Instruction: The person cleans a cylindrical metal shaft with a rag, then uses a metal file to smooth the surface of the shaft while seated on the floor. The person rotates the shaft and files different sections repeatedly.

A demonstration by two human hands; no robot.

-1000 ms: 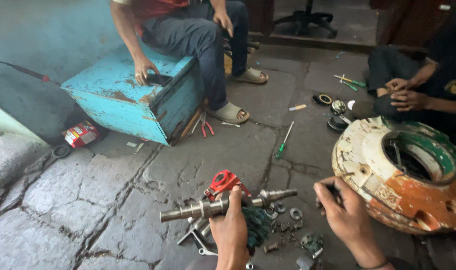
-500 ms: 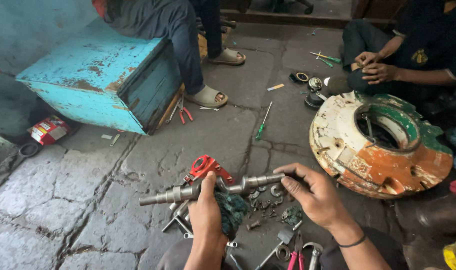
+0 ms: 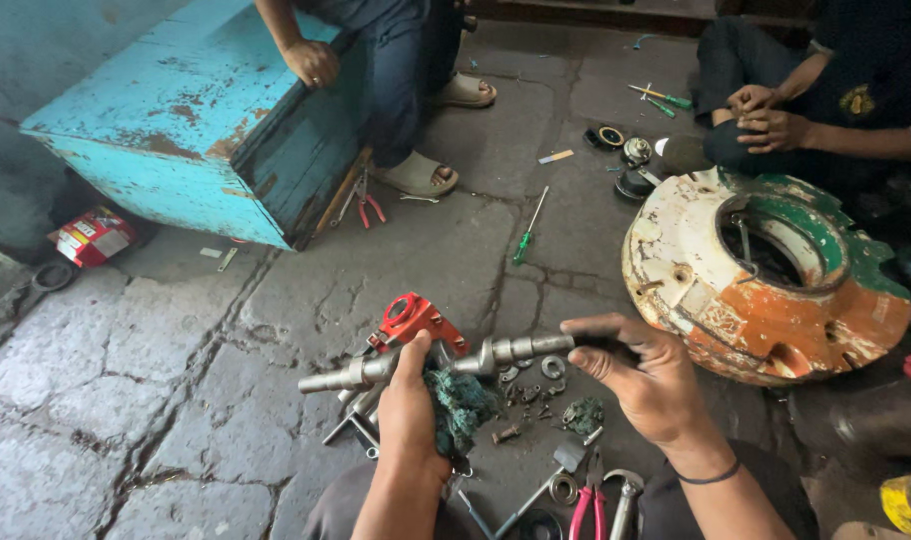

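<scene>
The person holds a long grey metal shaft (image 3: 446,358) level above the stone floor (image 3: 176,400), one hand at each part of it. The left hand (image 3: 408,400) wraps the shaft's middle together with a dark green rag (image 3: 463,405), its grip closed on both. The right hand (image 3: 641,375) pinches the shaft's right end between thumb and fingers, grip closed on it. Just behind the shaft sits a red tool (image 3: 416,318). Below the shaft, small washers, nuts and bolts (image 3: 536,385) lie scattered on the floor, with red-handled pliers (image 3: 584,510) nearer the person. To the right of the shaft rests a large round white, green and orange housing (image 3: 766,280). Well beyond the shaft, to the left, stands a worn turquoise box (image 3: 176,130) where another person's hand (image 3: 313,62) rests; a green-handled screwdriver (image 3: 529,230) lies between.
</scene>
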